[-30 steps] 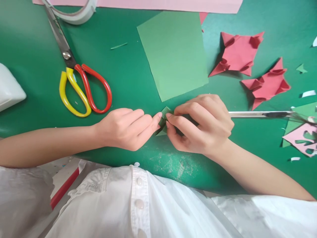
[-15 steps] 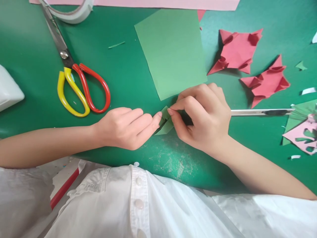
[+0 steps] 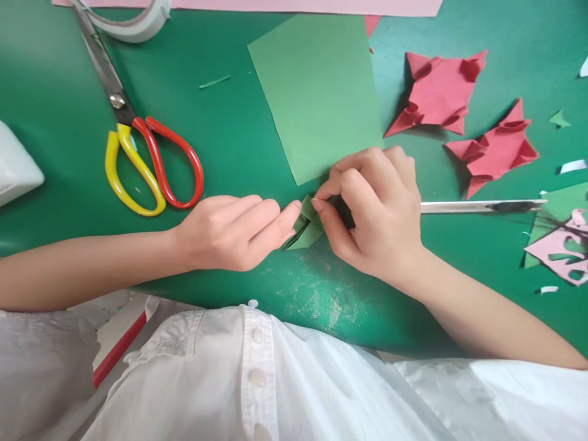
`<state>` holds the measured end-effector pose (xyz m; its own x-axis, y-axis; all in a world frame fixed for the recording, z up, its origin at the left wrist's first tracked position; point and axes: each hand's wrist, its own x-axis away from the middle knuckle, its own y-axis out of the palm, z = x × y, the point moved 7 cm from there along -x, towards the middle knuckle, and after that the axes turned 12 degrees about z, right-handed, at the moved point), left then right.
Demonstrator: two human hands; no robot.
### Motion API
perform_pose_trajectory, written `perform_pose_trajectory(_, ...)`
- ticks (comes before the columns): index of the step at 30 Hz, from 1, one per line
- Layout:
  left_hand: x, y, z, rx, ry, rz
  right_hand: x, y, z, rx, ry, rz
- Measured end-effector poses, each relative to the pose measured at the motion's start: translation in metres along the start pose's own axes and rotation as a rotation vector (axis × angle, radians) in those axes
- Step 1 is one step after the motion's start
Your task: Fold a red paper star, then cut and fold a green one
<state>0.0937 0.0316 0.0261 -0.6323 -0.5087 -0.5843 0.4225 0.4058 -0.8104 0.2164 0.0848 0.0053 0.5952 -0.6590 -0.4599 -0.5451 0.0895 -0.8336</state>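
Note:
Between my hands, low over the green table, is a small piece of folded green paper (image 3: 310,231) with dark creases showing. My left hand (image 3: 239,233) is closed on its left side, fingers curled and pressed together. My right hand (image 3: 376,211) pinches its upper right edge between thumb and forefinger. Parts of the folded paper are hidden behind the fingers. Just beyond my hands lies a larger flat sheet of green paper (image 3: 321,92).
Scissors (image 3: 133,135) with yellow and red handles lie left, near a tape roll (image 3: 138,27). Two folded red paper shapes (image 3: 443,95) sit at upper right. A slim silver-coloured tool (image 3: 468,207) extends right, towards a pink paper cutout (image 3: 558,250). Pink paper (image 3: 298,5) lines the far edge.
My right hand has shifted slightly left and up, still pinching the folded green paper. The left fingers have moved a little on it. The other things lie as before.

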Motion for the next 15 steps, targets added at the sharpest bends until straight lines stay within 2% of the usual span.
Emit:
perform_pose_trajectory(9,0.005,0.001,0.0,0.039,-0.023,-0.014,0.006,0.0,-0.01,0.039,-0.096,-0.007)
perform_pose_trajectory(15,0.003,0.002,0.0,0.07,-0.026,-0.019,0.004,-0.001,-0.008,-0.013,-0.077,0.007)
